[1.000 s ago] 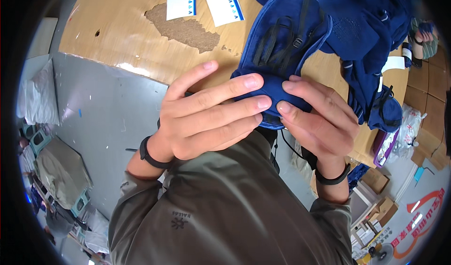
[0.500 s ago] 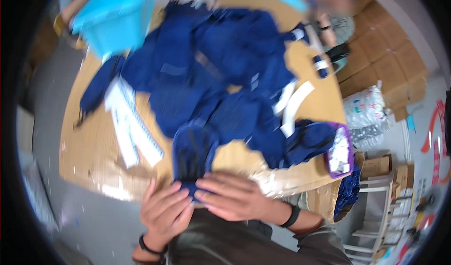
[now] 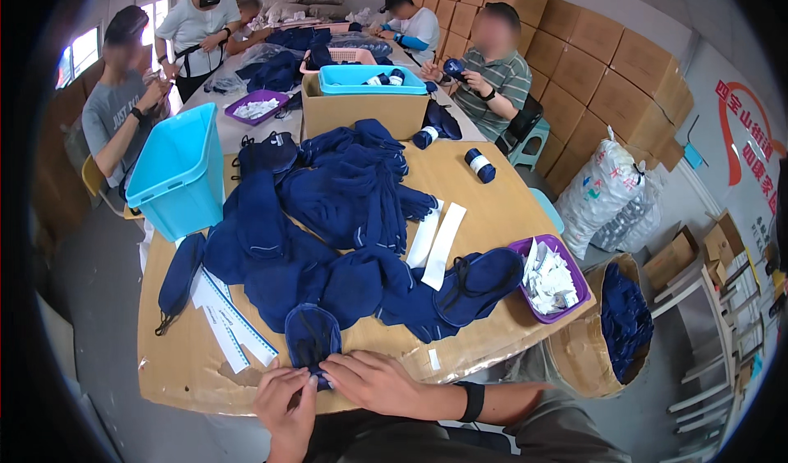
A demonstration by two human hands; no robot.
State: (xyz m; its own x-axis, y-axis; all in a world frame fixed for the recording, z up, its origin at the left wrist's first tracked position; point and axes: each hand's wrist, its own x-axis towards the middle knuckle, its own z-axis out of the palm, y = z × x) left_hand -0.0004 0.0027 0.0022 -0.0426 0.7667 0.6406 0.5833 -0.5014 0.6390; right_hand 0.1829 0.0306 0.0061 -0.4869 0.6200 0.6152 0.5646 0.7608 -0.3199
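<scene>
At the table's near edge lies a navy cloth piece (image 3: 313, 332), oval with a piped rim and dark strap-like strips inside. I cannot make out its exact kind. My left hand (image 3: 285, 399) pinches its near end between thumb and fingers. From the other side my right hand (image 3: 367, 381) is closed on the same end, its fingertips almost meeting the left ones. Those fingertips partly hide the gripped end. Just beyond spreads a large heap of similar navy cloth pieces (image 3: 345, 192). Another oval piece with dark straps (image 3: 478, 289) lies to the right.
White paper strips (image 3: 232, 323) lie left, more strips (image 3: 444, 245) right. A purple basket (image 3: 584, 289) holds small white packets. A blue bin (image 3: 174, 171) stands left; a cardboard box (image 3: 353, 114) carries a blue tray (image 3: 373, 88). A banded navy roll (image 3: 480, 165) lies far right. Several people sit or stand beyond.
The view has tilted up, bringing the far tables and people into sight. My hands have drawn closer together at the cloth piece's near end, fingers now pinching rather than lying flatter over it.
</scene>
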